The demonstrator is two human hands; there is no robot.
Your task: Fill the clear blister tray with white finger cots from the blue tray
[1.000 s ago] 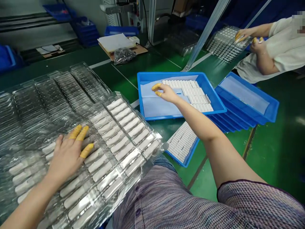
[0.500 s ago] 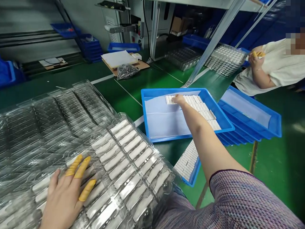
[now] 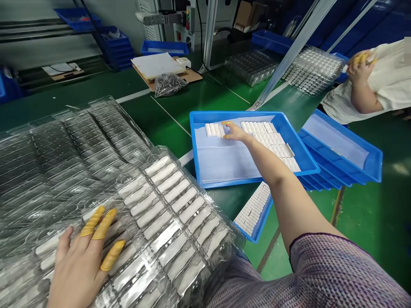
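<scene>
My left hand (image 3: pixel 85 256), with yellow finger cots on several fingers, lies spread on a clear plastic blister tray (image 3: pixel 205 194) whose slots hold white cylindrical pieces (image 3: pixel 175 179). It grips nothing. Over the blue tray (image 3: pixel 218 185), my right hand (image 3: pixel 236 131) reaches in with thumb and finger apart, at the right end of a short row of white pieces (image 3: pixel 213 130). Whether the fingertips touch that row is hard to see. A larger block of white pieces (image 3: pixel 269 139) sits to the right of the hand on the tray's white paper liner (image 3: pixel 224 162).
Stacked clear blister trays (image 3: pixel 73 137) fill the left. A lower blue tray of white pieces (image 3: pixel 253 209) and stacked blue trays (image 3: pixel 340 141) stand right. Behind are a metal post (image 3: pixel 285 55), a bag of small parts (image 3: pixel 168 84) and papers (image 3: pixel 157 65). A co-worker's hands (image 3: pixel 361 66) show far right.
My right hand has shifted slightly left and its fingers now show apart. A short row of white pieces now lies farther left, separated from the block. My left hand stays on the blister tray.
</scene>
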